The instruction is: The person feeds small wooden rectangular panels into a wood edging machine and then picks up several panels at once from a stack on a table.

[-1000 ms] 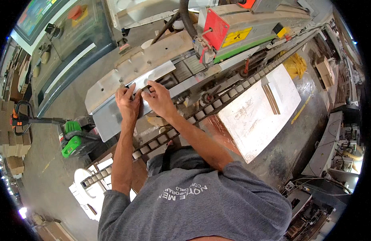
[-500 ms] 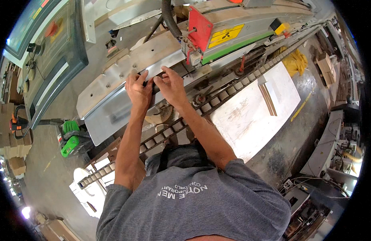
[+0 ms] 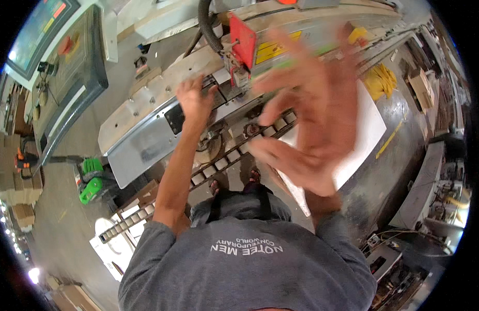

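Note:
My left hand (image 3: 194, 101) is over the metal bed of a long woodworking machine, beside a dark slotted plate (image 3: 175, 118) set in it. Its thumb stands apart from the fingers and nothing shows in its grasp. Large and smeared by motion, my right hand (image 3: 322, 116) is raised close to the camera, fingers spread and nothing visible in them. It covers part of the machine and of a white panel (image 3: 371, 122). A red guard plate (image 3: 243, 41) and a grey ribbed hose (image 3: 205, 26) stand just beyond my left hand.
A roller track (image 3: 221, 164) runs along the machine's near side. At the left are a control console (image 3: 76, 78) and a green-and-black tool (image 3: 92, 181). A yellow cloth (image 3: 380, 82) lies at the right, near a cardboard box (image 3: 421, 88).
My right hand has left the machine bed and come up toward the camera, opening wide. The left hand has shifted slightly, and more of the dark plate shows.

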A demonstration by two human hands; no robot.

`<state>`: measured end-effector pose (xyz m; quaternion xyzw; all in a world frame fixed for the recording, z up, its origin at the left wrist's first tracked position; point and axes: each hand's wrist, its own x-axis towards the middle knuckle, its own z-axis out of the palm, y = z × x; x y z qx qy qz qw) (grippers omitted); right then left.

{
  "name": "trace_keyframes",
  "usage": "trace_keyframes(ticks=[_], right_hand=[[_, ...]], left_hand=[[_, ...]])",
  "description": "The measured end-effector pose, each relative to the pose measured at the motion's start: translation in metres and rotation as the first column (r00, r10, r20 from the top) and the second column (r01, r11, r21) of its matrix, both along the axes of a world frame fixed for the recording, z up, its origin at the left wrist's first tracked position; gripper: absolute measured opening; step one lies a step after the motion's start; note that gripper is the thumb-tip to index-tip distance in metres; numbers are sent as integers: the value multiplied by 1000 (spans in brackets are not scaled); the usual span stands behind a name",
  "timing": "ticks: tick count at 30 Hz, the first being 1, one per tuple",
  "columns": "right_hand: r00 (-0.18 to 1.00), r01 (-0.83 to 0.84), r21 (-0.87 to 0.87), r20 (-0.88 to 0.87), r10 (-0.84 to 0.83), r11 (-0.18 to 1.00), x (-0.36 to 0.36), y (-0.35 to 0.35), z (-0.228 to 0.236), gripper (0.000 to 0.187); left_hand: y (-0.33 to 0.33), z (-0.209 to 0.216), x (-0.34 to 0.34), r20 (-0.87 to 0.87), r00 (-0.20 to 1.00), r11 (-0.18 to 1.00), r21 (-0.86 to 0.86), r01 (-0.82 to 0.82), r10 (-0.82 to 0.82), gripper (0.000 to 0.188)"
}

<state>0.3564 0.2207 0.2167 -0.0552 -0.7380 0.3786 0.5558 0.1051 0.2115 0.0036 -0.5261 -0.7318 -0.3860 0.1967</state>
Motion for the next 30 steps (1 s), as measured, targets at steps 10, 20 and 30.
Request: trace_keyframes(ticks=[10,20,30], right_hand=[[930,295,494,46,-363,818,91,3,107,64],[889,356,596,22,-458,719,136,76,121,56],[-194,570,507,847,-494,647,318,188,-260,64]], left_hand=[[-176,38,43,213,977,991,-130,-8,36,31],[-195,55,42,92,992,996,16,89,-90,31],[-167,23,75,496,868,984,-134,115,-34,29]])
